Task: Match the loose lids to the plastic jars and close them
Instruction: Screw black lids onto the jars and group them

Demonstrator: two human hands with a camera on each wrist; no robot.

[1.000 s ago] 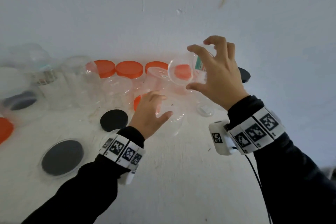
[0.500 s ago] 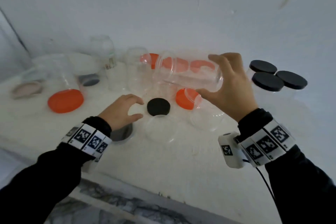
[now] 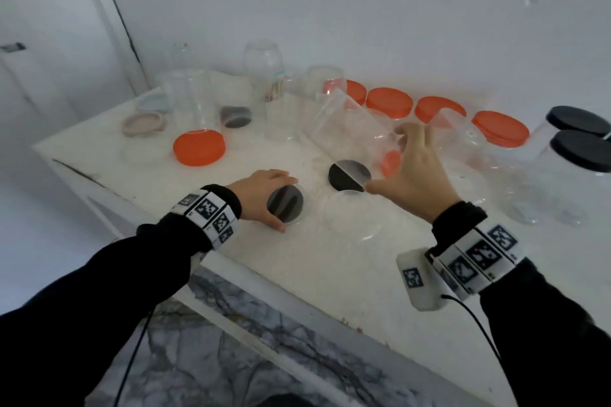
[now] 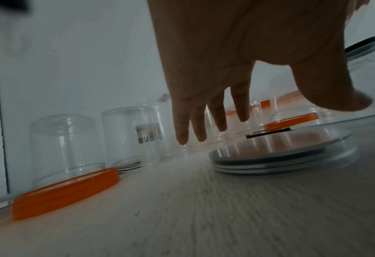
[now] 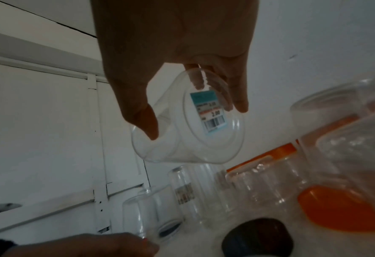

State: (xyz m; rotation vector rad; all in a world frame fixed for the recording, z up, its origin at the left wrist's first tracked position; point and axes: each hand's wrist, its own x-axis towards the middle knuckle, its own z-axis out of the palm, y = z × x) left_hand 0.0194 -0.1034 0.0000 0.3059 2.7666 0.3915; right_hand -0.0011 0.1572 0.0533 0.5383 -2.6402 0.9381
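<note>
Right hand [image 3: 415,172] grips a tilted clear jar [image 3: 353,132]; left hand [image 3: 261,195], fingers spread, reaches over a clear-rimmed lid [image 3: 285,203].

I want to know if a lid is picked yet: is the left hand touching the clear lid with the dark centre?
Cannot tell. The head view shows the left hand cupped around the lid, but no view plainly shows contact or gap.

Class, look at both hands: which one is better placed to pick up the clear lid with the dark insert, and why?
Left. The left hand already spans the clear lid on the table, fingers spread. The right hand is occupied holding a clear jar aloft.
</note>
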